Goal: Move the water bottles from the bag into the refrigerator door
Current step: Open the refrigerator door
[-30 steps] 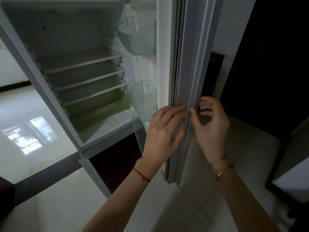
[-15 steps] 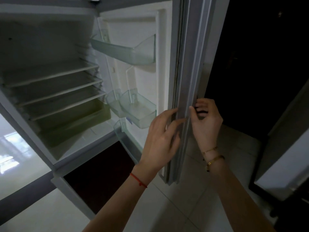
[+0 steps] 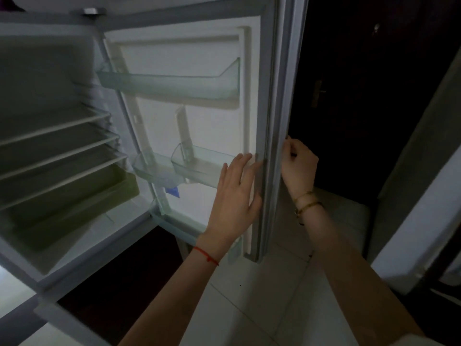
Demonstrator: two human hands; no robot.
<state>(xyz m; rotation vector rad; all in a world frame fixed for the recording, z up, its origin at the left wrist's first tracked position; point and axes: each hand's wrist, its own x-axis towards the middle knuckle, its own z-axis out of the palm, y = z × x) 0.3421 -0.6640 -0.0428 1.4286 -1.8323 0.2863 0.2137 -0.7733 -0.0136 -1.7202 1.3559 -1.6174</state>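
Left hand (image 3: 235, 196) flat, fingers spread, on inner edge of fridge door (image 3: 270, 121), centre frame. Right hand (image 3: 298, 168) curled around door's outer edge. Door bins (image 3: 169, 87) bare.

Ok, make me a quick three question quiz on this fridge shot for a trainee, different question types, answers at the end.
1. True or false: a water bottle already stands in the top door shelf.
2. Multiple choice: where is the right hand? A) inside the crisper drawer B) on the outer edge of the refrigerator door C) on the floor
3. Fill in: the left hand lies flat against the door's ____ side.

Key: 1. False, the shelf looks empty, and no bottle or bag is in view. 2. B. 3. Inner.
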